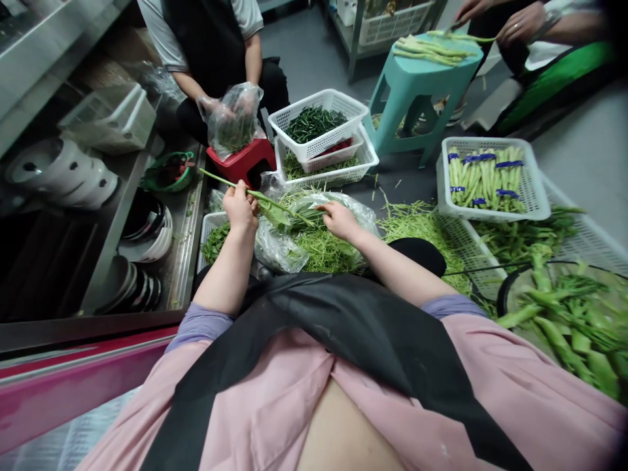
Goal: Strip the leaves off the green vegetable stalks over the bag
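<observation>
A long thin green stem [219, 177] with leaves passes through my left hand [241, 206], whose fingers are wrapped round it. It slants down to the right, its lower end near my right hand [340, 220]. The fingers of my right hand are pinched together over the greens; what they hold, if anything, is too small to make out. Beneath both hands lies an open clear plastic bag [283, 245] with a heap of thin green stems [328, 250] in it. To the left of the bag, a white basket [205, 230] of leafy greens is partly hidden by my left forearm.
Stacked white baskets [326, 167] hold green chillies ahead, beside a red stool [244, 163] where a person handles a bag. Another person trims stalks on a teal stool [392, 98]. Bundled stalks fill a basket [495, 212] at right. Metal shelving [184, 261] stands left.
</observation>
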{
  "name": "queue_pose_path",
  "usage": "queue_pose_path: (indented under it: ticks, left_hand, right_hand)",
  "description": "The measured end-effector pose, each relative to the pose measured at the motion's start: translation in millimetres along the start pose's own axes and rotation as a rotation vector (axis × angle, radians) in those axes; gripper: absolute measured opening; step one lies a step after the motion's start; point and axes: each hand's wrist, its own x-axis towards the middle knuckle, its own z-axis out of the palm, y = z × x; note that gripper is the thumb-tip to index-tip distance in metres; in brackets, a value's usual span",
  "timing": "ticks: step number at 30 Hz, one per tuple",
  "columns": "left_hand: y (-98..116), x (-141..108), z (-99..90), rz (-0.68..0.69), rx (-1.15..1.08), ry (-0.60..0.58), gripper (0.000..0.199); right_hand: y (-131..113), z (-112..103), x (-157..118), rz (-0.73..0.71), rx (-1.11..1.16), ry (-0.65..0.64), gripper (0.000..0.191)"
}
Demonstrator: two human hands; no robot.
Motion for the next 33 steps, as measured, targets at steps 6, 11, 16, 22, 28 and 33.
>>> queue_pose_path:
  ticks: [6, 11, 16, 22, 28, 33]
  left_hand:
    - [-3, 2, 1.8, -0.041, -0.007, -0.011, 0.035]
    - [-7, 0, -0.2, -0.029, -0.005, -0.025, 0.034]
    - [-1, -6, -0.3, 0.091, -0.018, -0.033, 0.035]
    - [-6, -12, 1.1, 0.061, 0.022, -0.131, 0.033]
    - [-34, -24, 7.1, 0.005, 0.088, -0.239, 0.03]
    - [-41, -22, 5.5, 0.01, 0.117, -0.257, 0.031]
  right_hand:
    - [-23, -20, -18, 0.189, 0.812, -0.422, 0.033]
    - [-24, -10, -27, 0.239, 0.998, -0.319, 0.03]
    - [2, 3, -24, 0.371, 0.661, -0.015, 0.03]
    - [8, -2, -24, 0.216, -0.227, 0.02, 0.041]
    - [-40, -7, -23, -0.046, 0.368, -0.147, 0.028]
    - [-51, -2, -31, 0.063, 0.455, -0.293, 0.013]
